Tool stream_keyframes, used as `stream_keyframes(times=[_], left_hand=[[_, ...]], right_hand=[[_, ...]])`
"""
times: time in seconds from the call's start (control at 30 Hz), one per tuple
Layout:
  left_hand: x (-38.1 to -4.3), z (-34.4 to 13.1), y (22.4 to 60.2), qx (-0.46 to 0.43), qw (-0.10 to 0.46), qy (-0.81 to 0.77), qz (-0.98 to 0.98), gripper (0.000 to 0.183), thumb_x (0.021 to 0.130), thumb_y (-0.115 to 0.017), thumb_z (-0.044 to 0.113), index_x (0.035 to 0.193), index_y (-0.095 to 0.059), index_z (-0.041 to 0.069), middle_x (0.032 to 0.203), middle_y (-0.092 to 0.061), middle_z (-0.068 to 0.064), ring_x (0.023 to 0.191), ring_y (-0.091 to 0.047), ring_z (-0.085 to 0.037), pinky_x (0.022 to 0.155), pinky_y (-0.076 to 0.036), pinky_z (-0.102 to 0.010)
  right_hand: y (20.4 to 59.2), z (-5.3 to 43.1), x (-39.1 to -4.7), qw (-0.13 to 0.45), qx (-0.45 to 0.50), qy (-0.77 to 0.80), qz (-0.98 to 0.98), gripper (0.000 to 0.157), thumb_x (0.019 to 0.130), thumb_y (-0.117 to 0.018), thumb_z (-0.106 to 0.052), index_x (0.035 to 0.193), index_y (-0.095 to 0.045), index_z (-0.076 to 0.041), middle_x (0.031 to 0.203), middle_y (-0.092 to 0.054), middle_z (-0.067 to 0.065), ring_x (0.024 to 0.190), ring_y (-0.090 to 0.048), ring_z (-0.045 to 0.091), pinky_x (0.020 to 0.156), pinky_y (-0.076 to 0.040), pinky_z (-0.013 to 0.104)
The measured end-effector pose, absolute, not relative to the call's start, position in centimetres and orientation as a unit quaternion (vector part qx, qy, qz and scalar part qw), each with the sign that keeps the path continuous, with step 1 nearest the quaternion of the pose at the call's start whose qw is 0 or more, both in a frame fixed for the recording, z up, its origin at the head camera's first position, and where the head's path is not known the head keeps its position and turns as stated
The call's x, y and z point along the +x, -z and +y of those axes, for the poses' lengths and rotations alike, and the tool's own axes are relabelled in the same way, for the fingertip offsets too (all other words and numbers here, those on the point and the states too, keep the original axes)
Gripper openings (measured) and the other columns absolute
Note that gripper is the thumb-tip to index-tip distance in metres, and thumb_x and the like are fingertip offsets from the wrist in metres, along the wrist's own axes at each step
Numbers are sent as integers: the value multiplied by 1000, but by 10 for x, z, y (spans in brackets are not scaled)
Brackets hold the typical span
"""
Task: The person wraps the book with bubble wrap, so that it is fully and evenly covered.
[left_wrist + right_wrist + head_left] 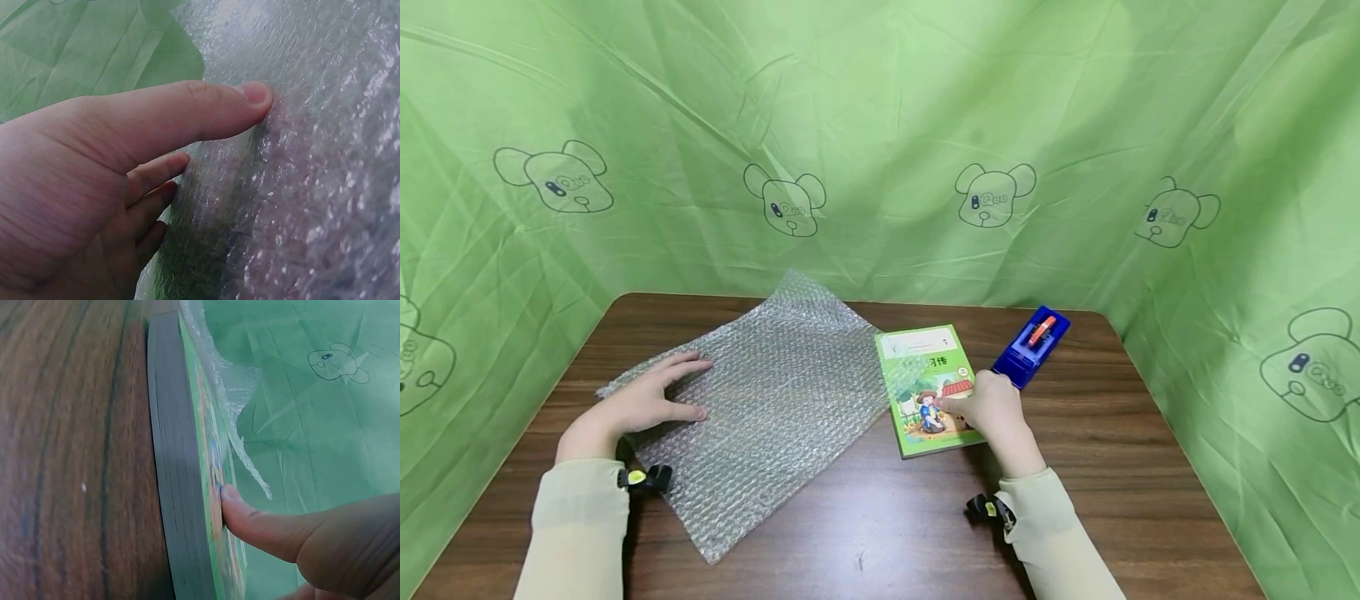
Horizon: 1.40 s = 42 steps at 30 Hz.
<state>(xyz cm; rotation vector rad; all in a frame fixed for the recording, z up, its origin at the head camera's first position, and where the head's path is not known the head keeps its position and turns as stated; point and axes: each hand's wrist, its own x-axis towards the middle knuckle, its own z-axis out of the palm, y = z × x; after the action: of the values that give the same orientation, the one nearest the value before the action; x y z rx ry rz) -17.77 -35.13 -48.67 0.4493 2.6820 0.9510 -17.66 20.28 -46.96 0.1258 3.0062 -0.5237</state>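
Observation:
A sheet of bubble wrap (pixel 790 375) lies slanted across the left and middle of the table. My left hand (pixel 647 400) rests on its left side with thumb and fingers spread; the left wrist view shows the extended thumb (pixel 200 112) touching the plastic. Right of the sheet is a green picture-covered book (pixel 925 400), lying flat with its cover up. My right hand (pixel 996 408) grips the book's right edge, its thumb (pixel 250 519) on the cover. The other right fingers are mostly hidden. The wrap's right edge meets the book's left side.
A blue tape dispenser-like holder (pixel 1022 358) with an orange part lies just beyond my right hand. Green fabric (pixel 880 150) with bear outlines hangs behind and beside the brown wooden table (pixel 865 533). Both wrists carry black straps.

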Motion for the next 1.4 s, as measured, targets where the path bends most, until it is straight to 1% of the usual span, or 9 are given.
stream_keyframes(times=[0.17,0.23,0.43,0.57,0.73,1.07,1.17,1.27,1.4], left_hand=[[-178,-351,485,157,128,-329,922,90,91,-91,38,162,-49,3,174,-22,-32,155,-20,-66,113,-27,-86],[-177,-351,485,157,129,-329,922,90,91,-91,38,162,-49,3,174,-22,-32,155,-20,-65,113,-27,-86],[-176,-351,485,153,133,-330,922,90,91,-91,38,162,-48,4,175,-22,-31,155,-21,-65,113,-29,-86],[-176,-351,485,154,132,-332,921,89,91,-91,38,162,-49,4,175,-23,-30,155,-20,-65,113,-28,-86],[-176,-351,485,154,131,-331,921,89,90,-91,37,162,-49,4,174,-23,-31,155,-21,-65,113,-28,-86],[-177,-351,486,156,128,-329,922,89,90,-91,37,162,-49,4,174,-23,-31,155,-21,-65,113,-28,-86],[-177,-351,486,156,128,-327,923,89,90,-91,37,162,-49,4,174,-24,-31,155,-21,-65,113,-28,-86],[-178,-351,486,157,125,-325,924,89,90,-91,36,162,-49,3,174,-24,-32,154,-22,-65,112,-28,-86],[-178,-351,487,159,122,-325,924,88,90,-92,34,161,-50,2,173,-24,-32,154,-22,-65,112,-28,-86]], right_hand=[[468,204,-177,52,59,188,979,61,79,-96,-56,75,-62,-6,72,-60,8,69,-54,27,66,-50,47],[464,204,-176,70,75,204,974,59,80,-97,-52,78,-61,-5,73,-59,8,70,-55,27,66,-49,45],[463,208,-176,89,88,228,966,61,79,-98,-52,77,-58,-6,72,-54,7,70,-55,27,62,-47,42],[468,211,-181,103,91,234,962,61,77,-98,-56,76,-60,-8,72,-58,7,69,-57,27,63,-49,42],[470,214,-183,121,93,236,960,62,78,-96,-60,79,-65,-6,74,-64,9,68,-61,26,62,-51,41],[469,216,-184,137,96,252,953,59,80,-95,-58,79,-66,-6,70,-67,8,62,-62,23,56,-49,35],[469,216,-184,140,97,250,953,60,81,-95,-58,80,-67,-5,74,-68,11,64,-63,25,57,-51,36],[469,217,-185,134,92,249,955,62,80,-96,-58,85,-67,-4,83,-66,14,73,-62,28,62,-52,38],[467,219,-185,127,85,270,951,60,80,-97,-53,93,-66,-3,88,-64,14,78,-61,28,64,-51,38]])
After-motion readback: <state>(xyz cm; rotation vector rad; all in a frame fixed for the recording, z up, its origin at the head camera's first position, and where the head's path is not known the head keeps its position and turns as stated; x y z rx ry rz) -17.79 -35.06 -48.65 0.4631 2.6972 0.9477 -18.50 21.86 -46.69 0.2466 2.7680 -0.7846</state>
